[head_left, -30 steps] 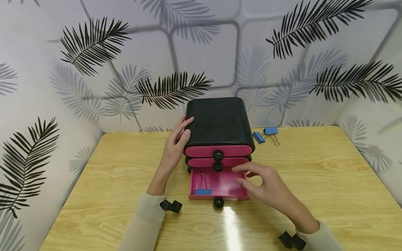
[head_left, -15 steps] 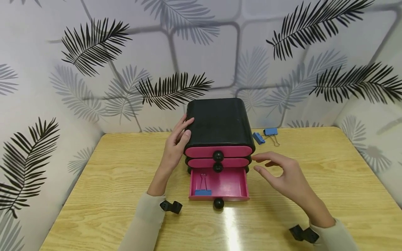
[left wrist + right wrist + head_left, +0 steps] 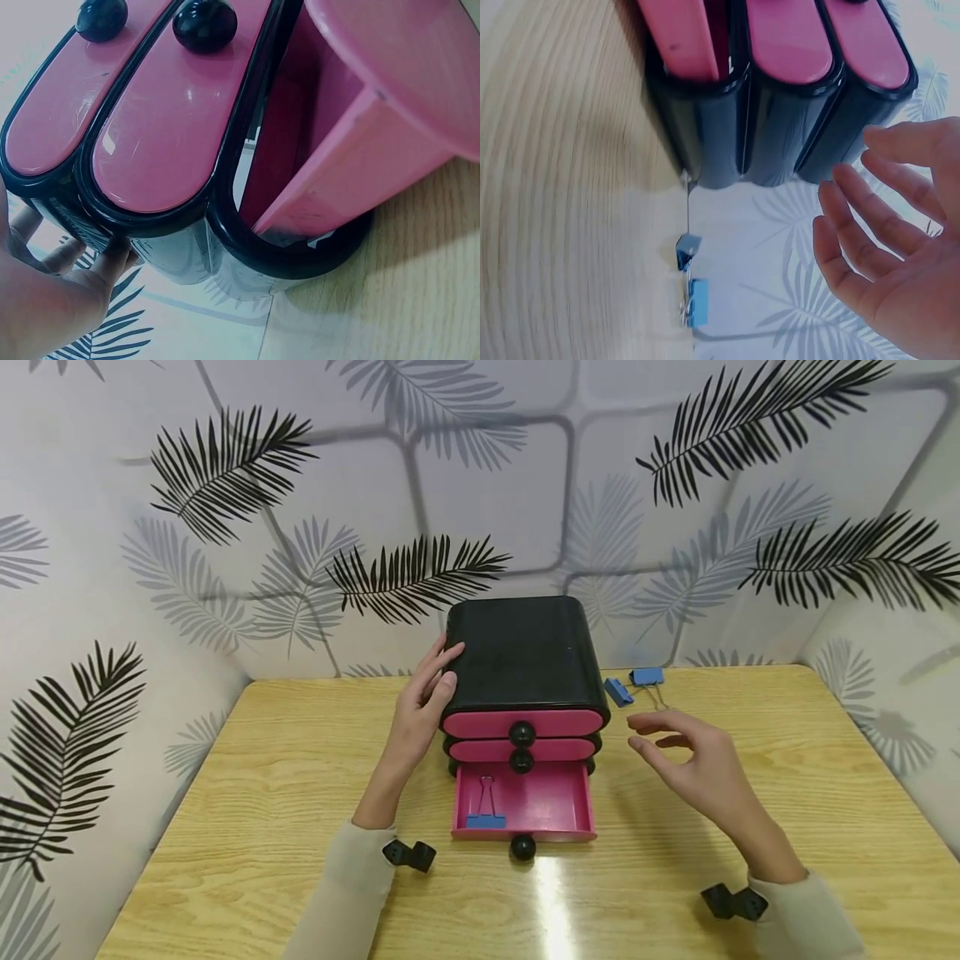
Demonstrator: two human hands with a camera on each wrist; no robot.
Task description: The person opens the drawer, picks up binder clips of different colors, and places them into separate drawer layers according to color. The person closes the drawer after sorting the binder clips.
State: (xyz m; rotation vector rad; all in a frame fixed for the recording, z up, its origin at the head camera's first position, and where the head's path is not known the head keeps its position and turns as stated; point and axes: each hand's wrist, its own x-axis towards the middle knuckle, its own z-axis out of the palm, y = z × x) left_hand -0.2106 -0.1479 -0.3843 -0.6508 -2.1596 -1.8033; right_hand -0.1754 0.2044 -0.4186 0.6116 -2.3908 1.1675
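Note:
A black drawer box (image 3: 521, 652) with pink drawers stands on the table, its bottom drawer (image 3: 543, 797) pulled out. Inside that drawer, at the left, lies a blue binder clip (image 3: 486, 821). My left hand (image 3: 416, 710) rests against the box's left side, fingers along its upper edge; the left wrist view shows the fingertips touching the black casing. To the right of the box my right hand (image 3: 701, 764) hovers with loosely bent fingers and holds nothing. Beyond it lie two more blue binder clips, one (image 3: 618, 692) near the box and another (image 3: 647, 676) just behind.
The wooden table (image 3: 300, 777) extends to both sides and in front of the box. A patterned wall (image 3: 480, 485) rises close behind. Round black knobs (image 3: 522, 847) stick out from the drawer fronts.
My right hand has moved from over the open bottom drawer out to the right, beside the box. My left hand and the drawer have stayed in place.

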